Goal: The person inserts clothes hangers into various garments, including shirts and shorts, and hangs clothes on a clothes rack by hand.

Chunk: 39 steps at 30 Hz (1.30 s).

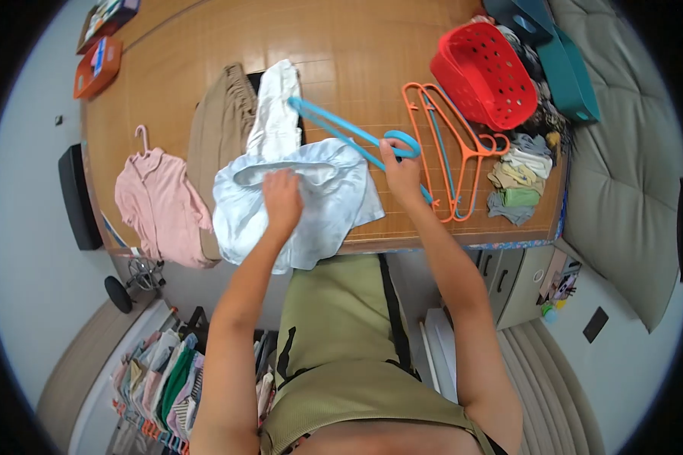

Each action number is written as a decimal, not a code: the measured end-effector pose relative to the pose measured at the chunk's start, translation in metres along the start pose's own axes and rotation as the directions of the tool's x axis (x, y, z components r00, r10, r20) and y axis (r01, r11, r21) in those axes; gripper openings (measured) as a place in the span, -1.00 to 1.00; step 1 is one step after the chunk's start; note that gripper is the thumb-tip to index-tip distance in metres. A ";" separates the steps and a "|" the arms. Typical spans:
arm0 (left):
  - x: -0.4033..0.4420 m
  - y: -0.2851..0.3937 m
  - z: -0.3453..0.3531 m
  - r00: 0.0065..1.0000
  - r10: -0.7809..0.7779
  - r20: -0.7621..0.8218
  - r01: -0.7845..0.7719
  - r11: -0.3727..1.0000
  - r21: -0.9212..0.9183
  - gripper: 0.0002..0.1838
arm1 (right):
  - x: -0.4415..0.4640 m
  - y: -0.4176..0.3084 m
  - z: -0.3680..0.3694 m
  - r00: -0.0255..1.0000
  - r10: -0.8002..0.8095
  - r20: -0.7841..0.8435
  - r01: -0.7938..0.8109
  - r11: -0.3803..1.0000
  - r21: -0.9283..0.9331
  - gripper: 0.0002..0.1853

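Observation:
In my right hand [400, 163] is a blue clothes hanger [341, 127], held near its hook with the long bars slanting up to the left. Its far end hangs over a white garment [275, 106]. My left hand [282, 193] is closed on the edge of the neck opening of a light blue shirt [322, 208], which lies spread at the table's front edge, its hem drooping over. Left of the shirt lie brown trousers [221, 121] and a pink shirt [159, 199] on a pink hanger.
Several orange and blue hangers [469, 152] lie right of my right hand. Beyond them stand a red perforated basket [484, 76], a teal bin [569, 76] and a stack of folded clothes [520, 178]. An orange box [97, 68] sits far left. Hanging clothes [167, 375] show below the table [357, 45].

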State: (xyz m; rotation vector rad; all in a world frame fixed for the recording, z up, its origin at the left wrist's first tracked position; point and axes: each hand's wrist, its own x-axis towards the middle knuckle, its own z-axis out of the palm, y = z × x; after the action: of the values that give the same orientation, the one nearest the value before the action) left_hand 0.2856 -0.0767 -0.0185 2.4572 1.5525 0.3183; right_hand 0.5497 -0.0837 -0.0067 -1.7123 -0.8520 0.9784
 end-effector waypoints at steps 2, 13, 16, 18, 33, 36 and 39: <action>-0.017 -0.046 -0.016 0.996 -0.092 0.005 0.089 0.973 0.215 -0.72 | -0.008 -0.010 0.016 0.993 -0.035 0.108 0.039 0.999 -0.032 -0.72; -0.023 -0.105 -0.062 0.990 0.133 -0.055 -0.119 0.969 0.217 -0.91 | -0.023 -0.060 0.088 0.892 -0.184 0.414 0.331 0.888 -0.319 -0.84; -0.030 -0.084 -0.074 0.952 0.296 -0.077 -0.292 0.955 0.056 -0.85 | -0.034 -0.067 0.120 0.874 -0.174 0.453 0.340 0.886 -0.315 -0.83; -0.034 -0.079 -0.086 0.931 0.338 -0.135 -0.338 0.941 0.028 -0.78 | -0.037 -0.064 0.136 0.862 -0.183 0.472 0.356 0.882 -0.308 -0.82; -0.035 -0.089 -0.090 1.000 -0.004 0.017 0.004 0.999 0.033 -0.64 | -0.077 -0.082 0.206 0.826 -0.084 0.557 0.202 0.967 -0.153 -0.74; -0.043 -0.105 -0.088 0.991 -0.127 0.050 0.130 0.990 -0.060 -0.60 | -0.082 -0.082 0.204 0.776 -0.569 0.270 0.620 0.767 -0.166 -0.78; -0.051 -0.122 -0.088 0.971 -0.223 0.085 0.235 0.957 -0.170 -0.54 | -0.084 -0.031 0.182 0.886 -0.439 0.149 0.463 0.818 -0.341 -0.80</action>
State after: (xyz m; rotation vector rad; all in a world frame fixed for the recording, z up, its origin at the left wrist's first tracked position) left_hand 0.1329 -0.0659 0.0261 2.1064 1.6814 0.3183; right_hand 0.3469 -0.0768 0.0009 -1.6681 -1.4829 0.5704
